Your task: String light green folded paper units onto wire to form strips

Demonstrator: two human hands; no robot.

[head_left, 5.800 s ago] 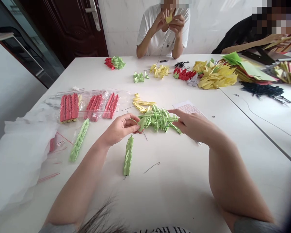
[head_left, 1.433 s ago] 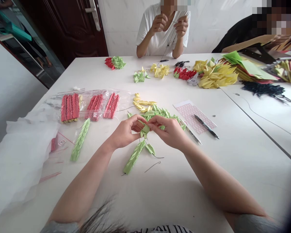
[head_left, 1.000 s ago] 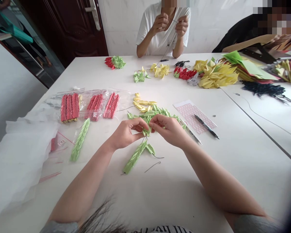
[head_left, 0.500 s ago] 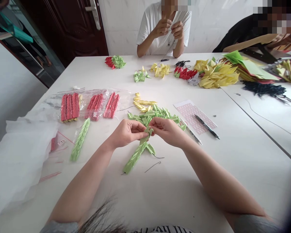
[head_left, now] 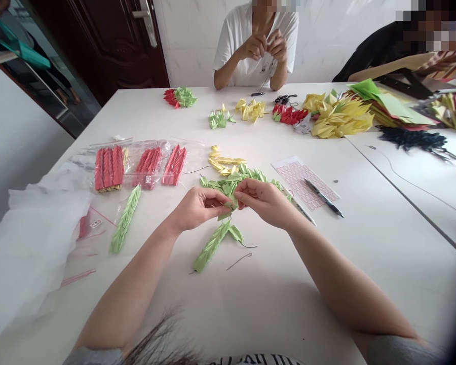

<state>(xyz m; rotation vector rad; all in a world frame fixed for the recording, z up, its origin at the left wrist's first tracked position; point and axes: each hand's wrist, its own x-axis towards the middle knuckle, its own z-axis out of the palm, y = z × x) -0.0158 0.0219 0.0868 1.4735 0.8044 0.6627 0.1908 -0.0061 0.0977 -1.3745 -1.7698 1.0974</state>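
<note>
Between my two hands is a small folded green paper piece. My left hand pinches it from the left, and my right hand has thumb and finger closed on it from the right. Just below lies a braided green paper strip with a short side piece and dark thread ends. Behind my hands a pile of folded green pieces spreads out, partly hidden by my fingers. Folded yellow pieces lie beyond it.
Bagged red paper strips and another green strip lie left. A label sheet with a pen is on the right. A hooked wire lies near me. Two people sit across the table.
My right hand has shifted slightly up, its fingers changing position on the green piece. The green piece is turned and more covered by my fingers.
</note>
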